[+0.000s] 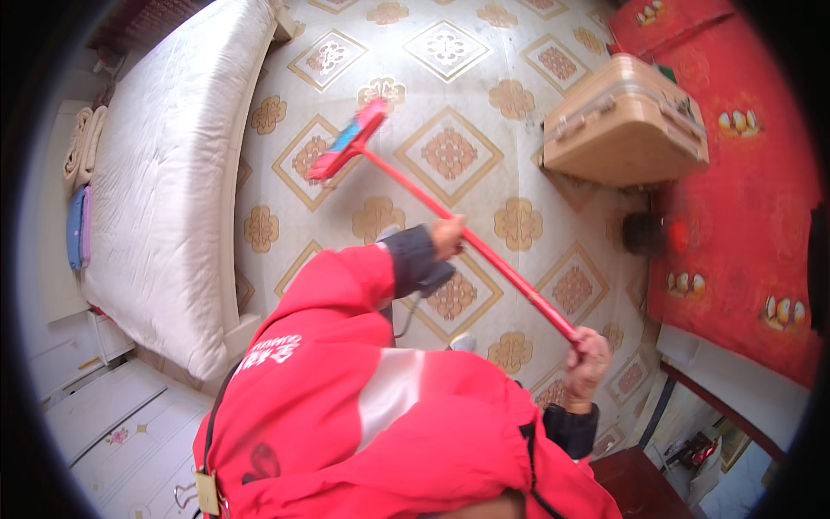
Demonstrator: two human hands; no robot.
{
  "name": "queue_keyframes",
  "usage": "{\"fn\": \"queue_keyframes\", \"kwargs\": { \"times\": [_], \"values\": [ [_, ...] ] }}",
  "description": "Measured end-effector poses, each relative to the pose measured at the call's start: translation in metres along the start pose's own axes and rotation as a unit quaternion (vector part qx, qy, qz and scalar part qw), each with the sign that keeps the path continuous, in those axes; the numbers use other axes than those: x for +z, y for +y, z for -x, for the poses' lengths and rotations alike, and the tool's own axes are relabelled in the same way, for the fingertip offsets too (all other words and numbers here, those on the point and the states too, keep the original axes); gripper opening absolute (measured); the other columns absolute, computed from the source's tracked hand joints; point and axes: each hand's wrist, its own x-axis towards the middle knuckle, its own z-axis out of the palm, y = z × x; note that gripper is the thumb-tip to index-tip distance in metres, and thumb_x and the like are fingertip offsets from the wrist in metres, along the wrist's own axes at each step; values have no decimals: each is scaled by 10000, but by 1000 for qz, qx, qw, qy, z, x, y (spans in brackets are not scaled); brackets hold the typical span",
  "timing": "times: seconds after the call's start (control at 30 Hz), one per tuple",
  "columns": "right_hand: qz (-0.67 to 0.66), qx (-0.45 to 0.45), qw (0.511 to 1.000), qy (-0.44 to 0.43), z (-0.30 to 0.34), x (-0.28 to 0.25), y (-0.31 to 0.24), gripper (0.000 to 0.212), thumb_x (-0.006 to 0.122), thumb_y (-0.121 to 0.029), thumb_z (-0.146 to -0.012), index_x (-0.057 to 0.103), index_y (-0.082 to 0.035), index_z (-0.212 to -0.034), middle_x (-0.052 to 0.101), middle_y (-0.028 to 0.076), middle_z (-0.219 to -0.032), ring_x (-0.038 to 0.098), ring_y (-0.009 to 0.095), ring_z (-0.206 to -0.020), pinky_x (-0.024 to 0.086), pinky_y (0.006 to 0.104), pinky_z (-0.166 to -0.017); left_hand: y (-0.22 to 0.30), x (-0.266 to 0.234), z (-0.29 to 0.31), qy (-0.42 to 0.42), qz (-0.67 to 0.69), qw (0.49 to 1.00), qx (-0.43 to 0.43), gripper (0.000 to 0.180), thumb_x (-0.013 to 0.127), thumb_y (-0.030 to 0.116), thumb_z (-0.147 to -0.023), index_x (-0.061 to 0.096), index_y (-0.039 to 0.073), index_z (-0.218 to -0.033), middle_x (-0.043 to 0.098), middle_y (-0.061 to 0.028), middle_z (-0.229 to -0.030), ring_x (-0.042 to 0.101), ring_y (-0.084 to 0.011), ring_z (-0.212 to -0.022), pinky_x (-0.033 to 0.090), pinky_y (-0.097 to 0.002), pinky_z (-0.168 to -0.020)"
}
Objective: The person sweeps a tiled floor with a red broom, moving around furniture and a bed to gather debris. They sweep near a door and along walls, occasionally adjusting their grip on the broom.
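Both my hands grip one long red handle that slants across the floor in front of me. At its far left end is a wide head, red with a blue part; blur keeps me from telling whether this is a broom or a mop [402, 177]. My left hand [447, 238] is closed around the handle partway along it. Nearer to me and to the right, my right hand [587, 362] wraps the handle's other end. The head seems slightly above the patterned tile floor [450, 154], but I cannot tell if it touches.
A bed with a white cover [164, 164] runs along the left. On the right, a tan suitcase [627, 130] stands beside a surface covered in red patterned cloth [752, 208]. A dark round object [641, 233] is below the suitcase. White cabinets [130, 432] fill the lower left.
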Motion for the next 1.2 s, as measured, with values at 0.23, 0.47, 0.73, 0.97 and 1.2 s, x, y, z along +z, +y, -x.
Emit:
{"fn": "queue_keyframes", "kwargs": {
  "times": [0.23, 0.47, 0.73, 0.97, 1.2],
  "values": [
    [20, 76, 990, -113, -131, 299, 57, 254, 493, -211, -909, 594, -10, -792, 602, 30, -785, 385, 14, -503, 316, 165, -463, 214, -214, -105, 148, 84, 982, 86, 293, 396, 312, -861, 428, 62, -712, 432, -68, -510, 381, -169, -356, 248, -314, -312],
    [25, 52, 998, 21, -172, 313, 50, 271, 458, -228, -911, 558, -31, -753, 584, 34, -741, 362, 24, -440, 292, 166, -396, 240, -201, -171, -75, 35, 995, 51, 268, 449, 285, -855, 436, 120, -644, 353, -4, -474, 331, -136, -394, 283, -301, -374],
    [131, 33, 937, 321, -67, 145, -117, 305, 394, -249, -935, 484, -31, -741, 471, 31, -610, 323, 42, -377, 234, 174, -324, 76, 92, -30, -207, -170, 959, -96, 279, 466, 263, -847, 446, 47, -671, 408, -77, -518, 426, -200, -405, 367, -380, -365],
    [292, -58, 877, 378, 43, 101, -229, 365, 380, -273, -922, 317, -72, -624, 482, 88, -643, 251, 49, -384, 192, 172, -327, -11, 184, 124, -275, -198, 889, -308, 235, 463, 236, -871, 447, 74, -702, 393, -37, -520, 397, -177, -432, 347, -350, -371],
    [166, -83, 924, 334, 65, 88, -176, 318, 423, -292, -912, 370, -76, -685, 502, 76, -702, 314, 42, -395, 235, 173, -336, 4, 174, 47, -230, -383, 867, -221, 192, 430, 209, -860, 461, 64, -738, 388, -56, -573, 393, -189, -484, 361, -373, -431]
  ]
}}
